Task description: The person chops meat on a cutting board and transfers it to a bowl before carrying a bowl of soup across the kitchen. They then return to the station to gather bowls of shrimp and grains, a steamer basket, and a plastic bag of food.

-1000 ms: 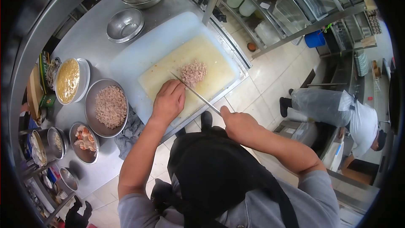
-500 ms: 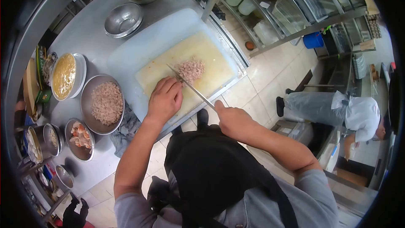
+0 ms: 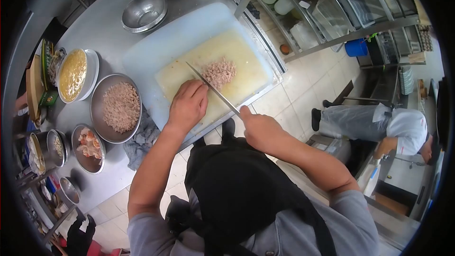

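Observation:
My right hand (image 3: pixel 263 130) is closed around the handle of a kitchen knife (image 3: pixel 218 94), its long blade slanting across a yellowish cutting board (image 3: pixel 182 72). Beside the blade, the curled fingers of my left hand (image 3: pixel 188 106) rest on the board; whatever lies under the fingertips is hidden. Finely chopped pinkish meat (image 3: pixel 220 73) sits in a small heap on the far side of the blade. Under the yellow board is a larger pale bluish-white board (image 3: pixel 151 50).
Left on the steel table stand a bowl of chopped meat (image 3: pixel 121 107), a bowl of orange-white pieces (image 3: pixel 89 144) and a container of yellow liquid (image 3: pixel 72 76). Empty metal bowls (image 3: pixel 144 12) stand behind. A grey cloth (image 3: pixel 142 140) lies near my left forearm. Right, a person (image 3: pixel 379 125) bends over a counter.
The view has shifted slightly. My hands and the knife stay close together over the board, with little movement. At the right, the other person's arm has changed position.

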